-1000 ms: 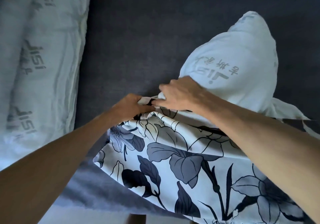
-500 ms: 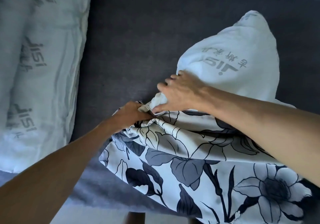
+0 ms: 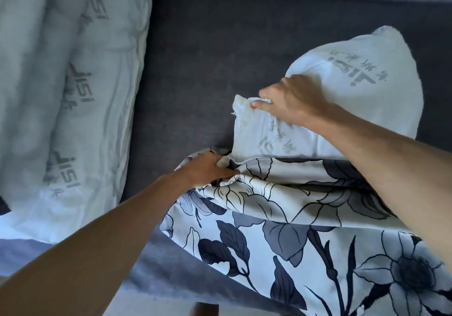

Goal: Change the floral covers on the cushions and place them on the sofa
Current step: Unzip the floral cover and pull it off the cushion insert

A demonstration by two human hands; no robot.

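A white cushion insert [image 3: 367, 100] with grey lettering sticks halfway out of a floral cover [image 3: 293, 230] printed with dark grey and blue flowers. Both lie on the dark grey sofa seat [image 3: 208, 59]. My right hand [image 3: 291, 100] pinches the insert's near left corner, which stands free of the cover. My left hand [image 3: 208, 171] grips the cover's open edge at its left corner, bunching the fabric. The rest of the insert is hidden inside the cover.
Two bare white cushion inserts [image 3: 80, 108] with the same grey lettering lie stacked on the left of the sofa. The sofa's front edge [image 3: 171, 274] runs along the bottom, with pale floor below it.
My right hand has pulled the insert's corner up and away, so more white insert shows outside the cover. My left hand has stayed on the cover's edge, holding it back.
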